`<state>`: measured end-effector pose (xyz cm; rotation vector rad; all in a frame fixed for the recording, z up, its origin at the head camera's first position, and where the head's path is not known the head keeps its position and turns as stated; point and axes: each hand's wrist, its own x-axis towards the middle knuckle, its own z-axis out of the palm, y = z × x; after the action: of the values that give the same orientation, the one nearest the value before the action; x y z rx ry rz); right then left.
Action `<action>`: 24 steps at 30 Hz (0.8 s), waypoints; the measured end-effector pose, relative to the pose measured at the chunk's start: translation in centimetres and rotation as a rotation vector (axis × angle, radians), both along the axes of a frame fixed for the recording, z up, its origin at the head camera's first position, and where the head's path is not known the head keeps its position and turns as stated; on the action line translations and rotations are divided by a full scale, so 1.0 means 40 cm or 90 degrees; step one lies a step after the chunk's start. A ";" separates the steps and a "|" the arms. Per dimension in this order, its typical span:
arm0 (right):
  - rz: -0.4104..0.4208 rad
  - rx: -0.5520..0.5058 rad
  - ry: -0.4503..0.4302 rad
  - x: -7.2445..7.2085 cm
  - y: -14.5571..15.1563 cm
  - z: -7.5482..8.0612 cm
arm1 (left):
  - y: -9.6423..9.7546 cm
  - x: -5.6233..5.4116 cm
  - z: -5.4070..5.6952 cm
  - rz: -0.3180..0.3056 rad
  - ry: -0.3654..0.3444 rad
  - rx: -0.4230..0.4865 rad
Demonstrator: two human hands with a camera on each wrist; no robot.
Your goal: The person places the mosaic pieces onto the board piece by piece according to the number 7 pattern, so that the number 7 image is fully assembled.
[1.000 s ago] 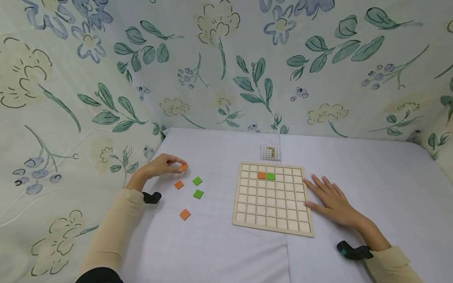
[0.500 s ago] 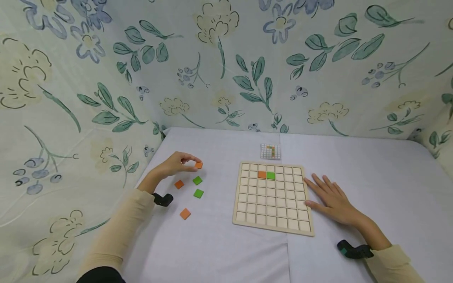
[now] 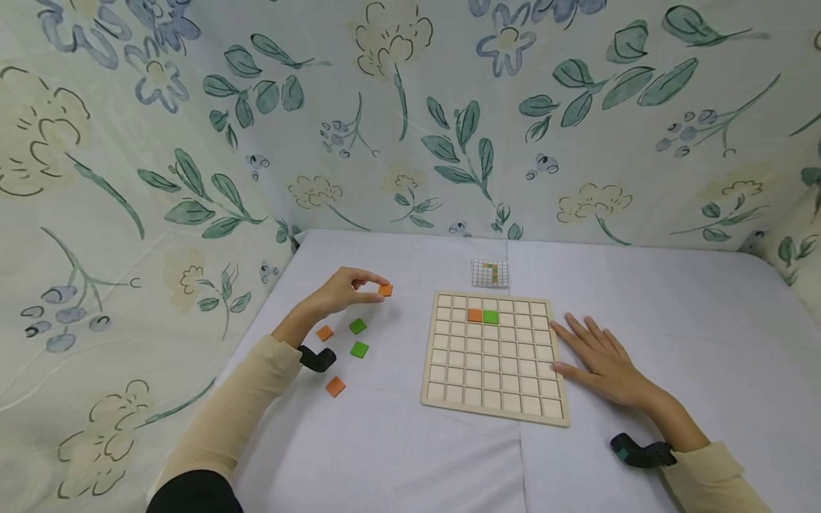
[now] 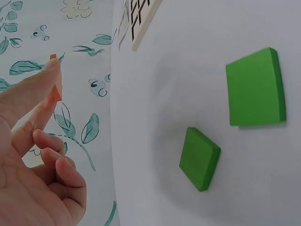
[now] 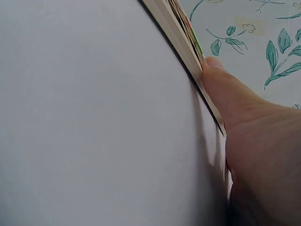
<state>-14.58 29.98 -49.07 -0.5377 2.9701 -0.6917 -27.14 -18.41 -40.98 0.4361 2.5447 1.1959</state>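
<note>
My left hand (image 3: 349, 290) pinches an orange square tile (image 3: 385, 291) between thumb and fingertips, above the cloth to the left of the wooden grid board (image 3: 431, 356). In the left wrist view the tile's orange edges (image 4: 57, 93) peek out past the thumb, and the other fingers curl inward. My right hand (image 3: 603, 367) lies with fingers spread, thumb and fingertips at the board's right edge. In the right wrist view the thumb (image 5: 218, 77) rests against the board's side (image 5: 188, 56). An orange tile (image 3: 474, 315) and a green tile (image 3: 490, 317) sit side by side in an upper row.
On the cloth to the left lie two green tiles, one farther (image 3: 358, 326) and one nearer (image 3: 359, 350), and two more orange tiles, one farther (image 3: 325, 333) and one nearer (image 3: 336, 387). Behind the board is a small pattern card (image 3: 490, 273). A floral curtain (image 3: 398, 128) hangs at the back.
My left hand has carried the orange tile to the right and slightly away, from the far left of the cloth toward the board. My right hand has stayed at the board's edge.
</note>
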 end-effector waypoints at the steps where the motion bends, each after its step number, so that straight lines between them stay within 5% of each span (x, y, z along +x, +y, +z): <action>1: -0.001 0.001 0.000 0.000 0.000 0.001 | 0.009 -0.001 0.000 0.002 0.001 0.001; 24: -0.002 0.005 0.019 0.002 0.005 -0.012 | 0.192 -0.014 -0.001 -0.078 0.031 0.036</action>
<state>-14.48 30.20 -49.54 -0.5487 3.0005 -0.6778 -27.69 -10.72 -41.01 0.6327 2.4897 1.2276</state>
